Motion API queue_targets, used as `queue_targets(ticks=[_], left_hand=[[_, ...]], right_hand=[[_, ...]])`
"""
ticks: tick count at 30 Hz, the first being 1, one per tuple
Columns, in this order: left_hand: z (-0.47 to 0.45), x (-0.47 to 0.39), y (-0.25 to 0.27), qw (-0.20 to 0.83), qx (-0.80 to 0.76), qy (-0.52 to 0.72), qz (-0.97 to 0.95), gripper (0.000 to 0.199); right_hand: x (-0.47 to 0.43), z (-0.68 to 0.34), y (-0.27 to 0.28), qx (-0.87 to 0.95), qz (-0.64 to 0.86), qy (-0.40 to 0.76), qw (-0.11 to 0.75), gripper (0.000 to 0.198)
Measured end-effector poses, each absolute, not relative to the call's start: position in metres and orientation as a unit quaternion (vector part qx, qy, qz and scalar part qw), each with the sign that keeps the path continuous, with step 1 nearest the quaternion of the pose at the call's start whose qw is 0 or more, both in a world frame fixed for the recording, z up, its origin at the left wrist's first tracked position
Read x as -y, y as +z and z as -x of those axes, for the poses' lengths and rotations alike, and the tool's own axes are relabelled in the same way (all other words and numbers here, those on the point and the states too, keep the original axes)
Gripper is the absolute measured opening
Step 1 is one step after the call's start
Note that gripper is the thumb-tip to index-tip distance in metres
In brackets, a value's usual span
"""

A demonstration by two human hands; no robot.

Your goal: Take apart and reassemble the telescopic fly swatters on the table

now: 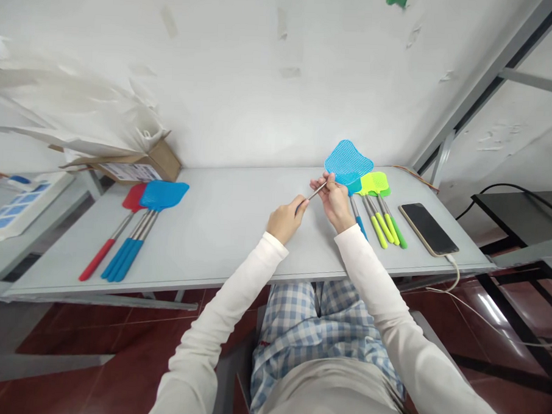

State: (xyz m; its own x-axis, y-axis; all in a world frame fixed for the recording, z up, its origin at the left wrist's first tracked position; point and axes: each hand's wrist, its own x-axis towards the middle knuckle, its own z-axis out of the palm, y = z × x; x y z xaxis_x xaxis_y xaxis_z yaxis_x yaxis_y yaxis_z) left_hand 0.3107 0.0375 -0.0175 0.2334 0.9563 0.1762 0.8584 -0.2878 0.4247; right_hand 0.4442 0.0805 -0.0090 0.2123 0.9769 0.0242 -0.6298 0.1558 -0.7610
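A blue fly swatter [349, 159] is held up over the table, its perforated head pointing away from me. My left hand [285, 221] is closed around its handle end, which the fingers mostly hide. My right hand [335, 200] pinches the metal shaft near the head, with some fingers spread. Just right of it lie other fly swatters: one with a blue handle [359, 221], yellow-green ones [379, 228] and a green one [397, 230]. Over to the left rest a red fly swatter [104, 248] and several blue fly swatters [164, 195], heads overlapping.
A phone [429, 229] with a white cable lies at the table's right end. An open cardboard box [156, 162] with white wrapping stands at the back left, near a power strip [22, 205]. The grey table [220, 229] meets a white wall behind.
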Motion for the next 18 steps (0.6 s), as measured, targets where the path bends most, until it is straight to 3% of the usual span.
queue_targets(ticks=[18], left_hand=[[-0.259, -0.015, -0.015, 0.109, -0.598, 0.194, -0.77, 0.04]], right_hand=[[-0.143, -0.516, 0.033, 0.309, 0.336, 0.458, 0.763, 0.029]])
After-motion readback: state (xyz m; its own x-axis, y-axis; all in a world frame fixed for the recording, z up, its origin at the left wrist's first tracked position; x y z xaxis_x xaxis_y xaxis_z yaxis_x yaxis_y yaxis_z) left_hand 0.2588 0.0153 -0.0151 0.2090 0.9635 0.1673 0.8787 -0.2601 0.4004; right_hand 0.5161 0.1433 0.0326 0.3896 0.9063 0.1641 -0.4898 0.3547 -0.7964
